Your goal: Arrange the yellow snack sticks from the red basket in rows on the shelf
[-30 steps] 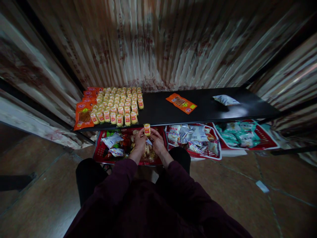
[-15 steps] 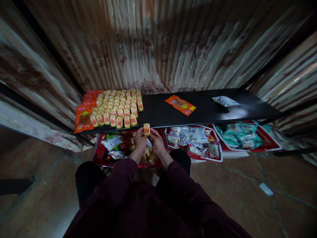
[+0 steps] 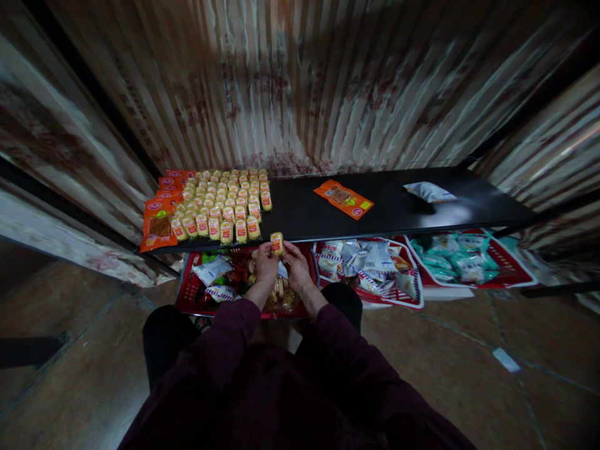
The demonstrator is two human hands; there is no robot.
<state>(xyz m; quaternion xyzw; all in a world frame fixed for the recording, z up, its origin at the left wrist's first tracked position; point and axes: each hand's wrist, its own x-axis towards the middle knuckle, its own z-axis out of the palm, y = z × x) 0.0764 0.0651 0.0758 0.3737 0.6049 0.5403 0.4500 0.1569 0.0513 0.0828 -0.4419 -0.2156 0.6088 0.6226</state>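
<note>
Between my fingertips is a small yellow snack pack (image 3: 277,244) with an orange-red label, held upright just in front of the shelf's front edge. My left hand (image 3: 267,267) pinches its left side, and my right hand (image 3: 297,267) grips it from the right. Rows of matching packs (image 3: 227,214) stand on the left part of the black shelf (image 3: 300,212). Below my hands sits a red basket (image 3: 185,294) with more yellow packs and some white packets; my hands and forearms hide part of it.
Orange snack bags (image 3: 157,224) line the shelf's left end. A single orange bag (image 3: 344,199) and a white packet (image 3: 430,192) lie farther right. Two more red baskets, one with white packets (image 3: 375,257), one with teal packets (image 3: 462,256), stand under the front edge. Striped curtain (image 3: 290,94) hangs behind.
The small snack pack has turned slightly between my fingers. Both hands stay in nearly the same place, and the packs on the shelf look unchanged.
</note>
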